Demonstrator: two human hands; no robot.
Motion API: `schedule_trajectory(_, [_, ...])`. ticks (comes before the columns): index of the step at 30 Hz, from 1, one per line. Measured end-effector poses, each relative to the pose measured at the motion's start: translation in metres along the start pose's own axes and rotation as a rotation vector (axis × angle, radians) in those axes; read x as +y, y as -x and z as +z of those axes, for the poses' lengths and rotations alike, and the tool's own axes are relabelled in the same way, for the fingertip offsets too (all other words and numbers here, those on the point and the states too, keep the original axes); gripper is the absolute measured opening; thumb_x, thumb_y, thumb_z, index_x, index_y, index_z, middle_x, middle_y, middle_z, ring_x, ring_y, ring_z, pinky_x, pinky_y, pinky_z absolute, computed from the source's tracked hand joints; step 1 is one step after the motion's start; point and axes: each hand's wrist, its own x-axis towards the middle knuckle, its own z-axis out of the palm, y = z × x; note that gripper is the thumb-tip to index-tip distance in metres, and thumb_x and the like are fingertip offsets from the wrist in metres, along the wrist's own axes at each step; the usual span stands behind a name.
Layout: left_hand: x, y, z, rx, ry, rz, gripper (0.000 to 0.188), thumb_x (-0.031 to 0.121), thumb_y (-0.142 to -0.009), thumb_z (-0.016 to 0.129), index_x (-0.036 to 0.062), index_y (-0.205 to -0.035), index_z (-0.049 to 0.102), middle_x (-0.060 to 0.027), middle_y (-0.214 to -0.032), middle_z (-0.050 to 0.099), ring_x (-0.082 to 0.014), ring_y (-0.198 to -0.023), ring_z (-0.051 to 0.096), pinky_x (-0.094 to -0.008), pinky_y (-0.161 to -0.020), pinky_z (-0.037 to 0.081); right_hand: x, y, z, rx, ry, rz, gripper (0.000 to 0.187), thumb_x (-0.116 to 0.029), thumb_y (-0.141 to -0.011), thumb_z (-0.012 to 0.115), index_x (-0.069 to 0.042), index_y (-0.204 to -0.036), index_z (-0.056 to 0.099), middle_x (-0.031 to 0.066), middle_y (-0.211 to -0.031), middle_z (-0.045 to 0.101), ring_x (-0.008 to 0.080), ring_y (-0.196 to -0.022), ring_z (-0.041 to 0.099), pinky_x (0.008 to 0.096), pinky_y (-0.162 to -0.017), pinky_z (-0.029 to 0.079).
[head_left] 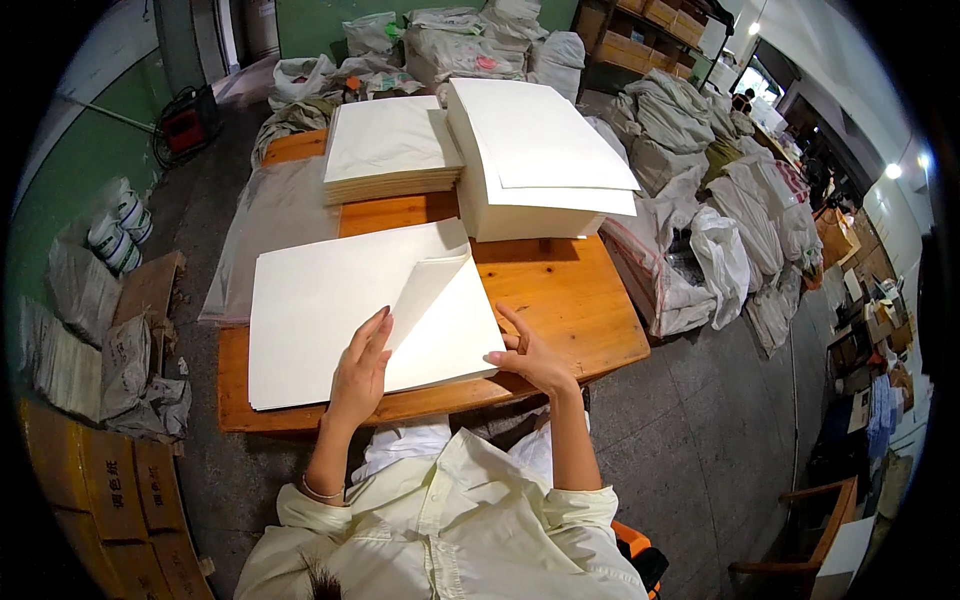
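A stack of large white paper sheets [315, 320] lies near the front edge of the wooden table. The top sheet's right part [432, 285] is curled up and folded over toward the left. Against the lower end of this fold stands my left hand [362, 372], its fingers stretched upward and close together. My right hand [538, 362] is at the stack's right edge, thumb tip at the near right corner and fingers spread apart. Behind lie a tall pile of white sheets [535, 140] and a lower pile of cream, folded-looking paper [390, 140].
Clear plastic film [265, 230] covers the left of the wooden table [570, 300]. White sacks [690, 240] crowd the floor at the right, and more bags [465, 55] stand behind. Cartons [110, 490] sit at the lower left. A wooden chair [825, 530] is at the lower right.
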Motion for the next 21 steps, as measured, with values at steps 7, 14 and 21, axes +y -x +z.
schedule_trajectory(7, [0.016,-0.004,-0.011,-0.244,-0.008,-0.024,0.046,0.011,-0.081,0.067,0.0222,-0.125,0.059,-0.0112,-0.139,0.044,-0.0277,-0.11,0.059,-0.0357,-0.088,0.052,0.0,-0.005,0.001,0.03,0.114,-0.013,0.094,-0.002,-0.076,0.075,-0.005,-0.149,0.016,0.0103,-0.098,0.067,0.0109,-0.084,0.061,0.0226,-0.073,0.049])
schedule_trajectory(14, [0.007,-0.001,-0.006,-0.156,-0.02,-0.033,0.047,0.008,-0.082,0.065,0.02,-0.127,0.058,-0.0118,-0.138,0.044,-0.0277,-0.111,0.058,-0.0348,-0.088,0.052,0.003,-0.007,0.001,0.067,0.125,-0.007,0.094,-0.006,-0.076,0.077,-0.003,-0.148,0.017,0.0106,-0.095,0.067,0.0111,-0.081,0.06,0.0233,-0.071,0.048])
schedule_trajectory(21, [-0.004,-0.001,0.0,-0.095,-0.059,0.051,0.049,-0.002,-0.084,0.058,0.0198,-0.128,0.057,-0.0148,-0.143,0.04,-0.0281,-0.11,0.059,-0.0333,-0.086,0.052,0.005,-0.007,-0.004,0.0,0.056,-0.045,0.096,-0.008,-0.076,0.078,-0.002,-0.148,0.016,0.0121,-0.095,0.067,0.013,-0.081,0.061,0.0232,-0.073,0.048])
